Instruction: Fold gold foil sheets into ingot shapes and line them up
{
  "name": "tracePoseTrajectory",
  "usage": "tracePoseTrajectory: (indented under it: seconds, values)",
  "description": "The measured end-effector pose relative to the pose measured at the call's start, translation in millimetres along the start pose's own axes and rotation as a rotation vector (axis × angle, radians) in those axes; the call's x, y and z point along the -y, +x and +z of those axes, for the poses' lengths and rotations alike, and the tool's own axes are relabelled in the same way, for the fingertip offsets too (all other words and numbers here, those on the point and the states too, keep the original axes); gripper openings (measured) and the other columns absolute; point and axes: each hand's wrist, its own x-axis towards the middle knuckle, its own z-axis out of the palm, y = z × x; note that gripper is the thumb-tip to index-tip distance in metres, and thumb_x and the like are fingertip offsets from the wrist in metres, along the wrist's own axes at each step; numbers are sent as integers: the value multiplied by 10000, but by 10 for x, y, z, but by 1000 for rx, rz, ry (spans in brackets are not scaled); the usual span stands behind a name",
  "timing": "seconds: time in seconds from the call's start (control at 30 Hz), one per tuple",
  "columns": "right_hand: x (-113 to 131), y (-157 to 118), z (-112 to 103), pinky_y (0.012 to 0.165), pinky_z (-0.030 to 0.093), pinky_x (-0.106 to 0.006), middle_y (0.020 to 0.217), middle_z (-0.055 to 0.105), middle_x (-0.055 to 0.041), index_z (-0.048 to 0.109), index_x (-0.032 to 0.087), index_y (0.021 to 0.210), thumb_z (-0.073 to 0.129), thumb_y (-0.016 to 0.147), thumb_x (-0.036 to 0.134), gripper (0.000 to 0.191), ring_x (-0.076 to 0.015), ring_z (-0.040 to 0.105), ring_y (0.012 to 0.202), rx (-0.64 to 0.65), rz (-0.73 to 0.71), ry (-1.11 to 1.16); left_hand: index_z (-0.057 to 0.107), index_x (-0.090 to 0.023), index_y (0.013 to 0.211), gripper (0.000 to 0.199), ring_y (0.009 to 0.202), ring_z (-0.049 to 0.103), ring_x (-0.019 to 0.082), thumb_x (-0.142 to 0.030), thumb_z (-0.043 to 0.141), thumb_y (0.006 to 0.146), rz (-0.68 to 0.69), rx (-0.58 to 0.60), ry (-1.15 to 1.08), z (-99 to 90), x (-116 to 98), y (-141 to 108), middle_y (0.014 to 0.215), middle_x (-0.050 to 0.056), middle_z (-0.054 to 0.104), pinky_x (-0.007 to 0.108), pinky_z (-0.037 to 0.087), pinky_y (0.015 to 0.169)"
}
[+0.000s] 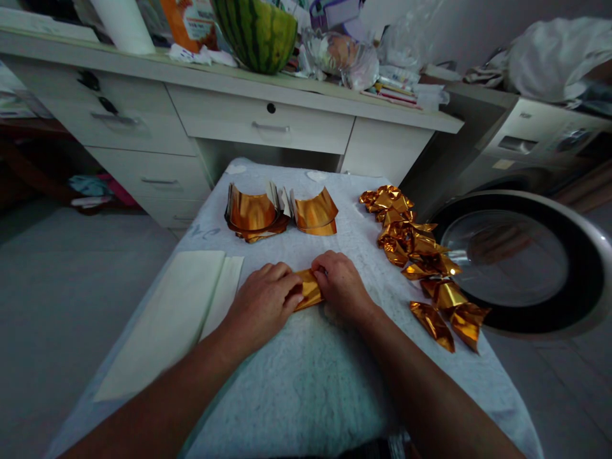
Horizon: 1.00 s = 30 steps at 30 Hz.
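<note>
A folded piece of gold foil paper [310, 290] lies on the cloth-covered table between my two hands. My left hand [268, 299] grips its left end, fingers curled over it. At its right end, my right hand [340, 287] pinches the foil; its fingertips partly hide that end. Beyond my hands stand two stacks of curved gold foil sheets, a left stack [252, 211] and a right stack [315, 211]. Pale paper sheets [167, 312] lie flat beside my left forearm. Several folded, shiny gold foil pieces [406, 239] form a row on the right.
The pale cloth [306, 382] covers the table. Behind it is a white desk with drawers [268, 121], bearing a cut watermelon [261, 35] and plastic bags. To the right, a washing machine [521, 137] has its round door [519, 261] swung out near the table's edge.
</note>
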Motion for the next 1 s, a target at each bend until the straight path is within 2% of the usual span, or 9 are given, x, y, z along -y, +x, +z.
tracePoseTrajectory:
  seconds: [0.17, 0.3, 0.47, 0.7, 0.87, 1.0]
  values:
    - [56, -99, -55, 817, 379, -322, 969, 634, -53, 646, 194, 946, 595, 850, 223, 113, -209, 533, 907, 36, -15, -74, 625, -199, 1036, 157, 964, 539, 254, -239, 563, 898, -3, 5, 73, 52, -12, -26, 1031, 68, 603, 408, 464, 855]
    - [106, -179, -94, 817, 382, -358, 1039, 605, -72, 609, 201, 1042, 632, 836, 350, 255, -242, 512, 946, 61, -19, -128, 573, -196, 1128, 221, 997, 529, 268, -228, 534, 913, 5, -19, 116, 134, -3, -84, 1069, 77, 589, 437, 456, 885]
    - [151, -242, -101, 837, 388, -400, 1084, 580, -103, 580, 198, 1060, 610, 835, 479, 362, -275, 500, 985, 69, -31, -195, 527, -223, 1200, 269, 1099, 506, 290, -234, 493, 933, 16, -16, 167, 189, 10, -167, 1202, 88, 565, 473, 419, 953]
    - [205, -291, -29, 848, 388, -450, 1087, 571, -130, 570, 180, 1043, 573, 782, 690, 572, -305, 490, 984, 34, -30, -230, 501, -242, 1268, 348, 1142, 486, 283, -231, 474, 921, 41, 28, 56, 200, 139, -238, 1270, 84, 532, 483, 395, 1002]
    - [209, -285, -32, 848, 388, -453, 1100, 567, -136, 568, 173, 1060, 570, 774, 719, 616, -308, 495, 992, 56, -19, -229, 482, -266, 1313, 437, 1213, 452, 277, -216, 502, 880, 53, 76, -37, 146, 194, -241, 1333, 69, 506, 465, 375, 1042]
    - [127, -259, -89, 840, 393, -434, 1134, 564, -124, 552, 178, 1139, 643, 789, 620, 571, -305, 499, 1024, 121, -21, -169, 469, -255, 1335, 479, 1219, 445, 273, -205, 514, 861, 43, 114, -41, 95, 173, -230, 1350, 72, 493, 465, 366, 1060]
